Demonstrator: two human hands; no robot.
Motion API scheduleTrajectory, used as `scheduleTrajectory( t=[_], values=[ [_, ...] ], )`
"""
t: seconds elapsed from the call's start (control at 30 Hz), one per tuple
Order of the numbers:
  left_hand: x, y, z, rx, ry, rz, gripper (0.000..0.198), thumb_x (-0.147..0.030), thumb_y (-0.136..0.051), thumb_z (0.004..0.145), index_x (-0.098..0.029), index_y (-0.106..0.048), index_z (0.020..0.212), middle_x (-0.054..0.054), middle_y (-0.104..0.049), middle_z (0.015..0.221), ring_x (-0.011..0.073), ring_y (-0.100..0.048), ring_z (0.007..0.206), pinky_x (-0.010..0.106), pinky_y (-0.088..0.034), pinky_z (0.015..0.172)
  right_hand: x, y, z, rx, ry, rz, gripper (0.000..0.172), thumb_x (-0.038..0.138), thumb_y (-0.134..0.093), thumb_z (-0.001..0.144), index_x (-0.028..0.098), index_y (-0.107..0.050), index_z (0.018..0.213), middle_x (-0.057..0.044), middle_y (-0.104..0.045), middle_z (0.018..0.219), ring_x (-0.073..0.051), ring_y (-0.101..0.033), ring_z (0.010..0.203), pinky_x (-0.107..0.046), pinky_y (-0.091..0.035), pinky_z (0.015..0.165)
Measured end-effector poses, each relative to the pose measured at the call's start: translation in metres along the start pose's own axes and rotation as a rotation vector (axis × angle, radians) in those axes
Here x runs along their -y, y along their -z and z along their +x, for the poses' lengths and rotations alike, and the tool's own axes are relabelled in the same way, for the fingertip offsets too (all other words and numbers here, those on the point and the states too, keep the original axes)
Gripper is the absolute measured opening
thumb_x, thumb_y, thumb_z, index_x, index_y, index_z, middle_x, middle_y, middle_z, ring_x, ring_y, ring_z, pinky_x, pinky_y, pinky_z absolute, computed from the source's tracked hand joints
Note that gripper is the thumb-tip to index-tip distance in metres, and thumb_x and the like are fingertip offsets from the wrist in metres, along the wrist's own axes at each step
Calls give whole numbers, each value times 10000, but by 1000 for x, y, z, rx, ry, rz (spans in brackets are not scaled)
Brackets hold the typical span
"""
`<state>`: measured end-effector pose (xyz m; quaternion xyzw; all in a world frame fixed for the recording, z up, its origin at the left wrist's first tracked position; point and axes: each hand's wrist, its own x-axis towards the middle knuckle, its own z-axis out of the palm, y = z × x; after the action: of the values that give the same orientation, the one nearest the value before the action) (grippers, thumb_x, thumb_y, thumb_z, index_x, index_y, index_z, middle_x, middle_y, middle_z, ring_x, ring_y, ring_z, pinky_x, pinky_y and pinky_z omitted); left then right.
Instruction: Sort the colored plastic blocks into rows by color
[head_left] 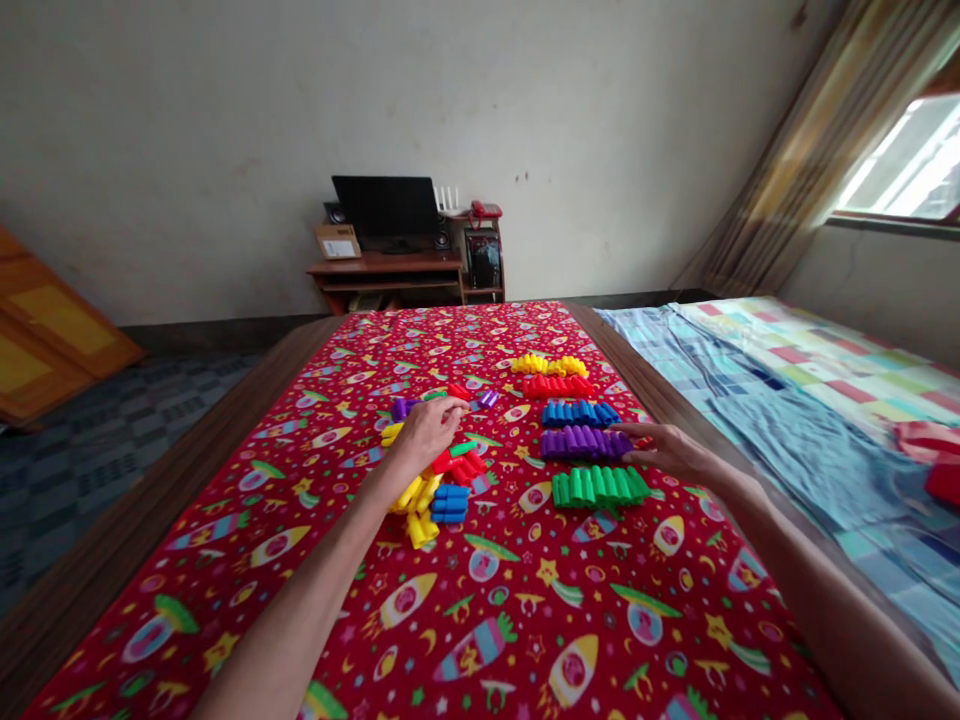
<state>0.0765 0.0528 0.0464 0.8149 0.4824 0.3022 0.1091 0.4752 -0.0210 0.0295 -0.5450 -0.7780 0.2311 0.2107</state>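
Note:
A table with a red rocket-print cloth (pixel 480 610) holds plastic toy pieces. Sorted rows lie at the right: yellow (pixel 549 365), red (pixel 559 386), blue (pixel 579 412), purple (pixel 585 442) and green (pixel 600 486). A mixed loose pile (pixel 439 480) of yellow, red, blue, green and purple pieces lies left of them. My left hand (pixel 426 430) hovers over the pile with its fingers curled near a red piece; what it holds is hidden. My right hand (pixel 667 450) lies flat, fingers stretched out, touching the right end of the purple row.
A bed with a blue and checkered sheet (pixel 787 400) runs along the table's right side. A wooden desk with a dark monitor (pixel 386 210) stands at the far wall. A curtain and window (pixel 900 160) are at the right. Orange wooden panels (pixel 45 340) lean at the left.

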Motion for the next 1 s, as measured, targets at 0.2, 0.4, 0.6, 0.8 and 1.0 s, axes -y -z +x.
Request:
scheduleTrajectory(
  t=[0.2,0.4,0.6,0.8,1.0],
  values=[
    [-6,-40,33,34,34,19,204,-214,-609,827,-192,-653,1025,82,-681,1095,242,-625,1076,372,-463,997,-6,7,-5,-89,10,-13,507,458,-592,865,164,-648,1274,-110,-744,1065,-250,-723,828,-323,-575,714],
    [-13,-54,45,51,100,-105,72,-131,-589,800,-177,-622,844,101,-692,952,256,-636,1037,401,-452,994,15,25,-14,-267,65,-87,391,443,-545,899,163,-743,1088,-112,-750,1043,-237,-724,779,-307,-567,667],
    [-41,-33,4,160,137,-391,276,-421,-498,905,-167,-608,895,31,-711,739,196,-710,692,317,-575,679,75,17,-18,-361,162,-96,316,379,-541,934,178,-738,1079,-86,-765,963,-188,-706,713,-260,-521,605],
    [-103,-33,-61,283,350,-1178,368,-516,-624,840,-199,-530,1002,31,-736,895,203,-736,752,344,-593,754,146,-21,-4,-195,353,-41,284,324,-516,958,173,-698,1115,-109,-740,1019,-189,-694,826,-272,-513,709],
    [-108,-33,-65,297,219,-1080,392,-564,-566,868,-214,-512,1037,61,-725,1000,214,-736,812,347,-590,754,143,-20,9,-196,254,-4,274,316,-500,952,153,-719,924,-50,-714,764,-138,-603,630,-228,-420,588]
  ],
)
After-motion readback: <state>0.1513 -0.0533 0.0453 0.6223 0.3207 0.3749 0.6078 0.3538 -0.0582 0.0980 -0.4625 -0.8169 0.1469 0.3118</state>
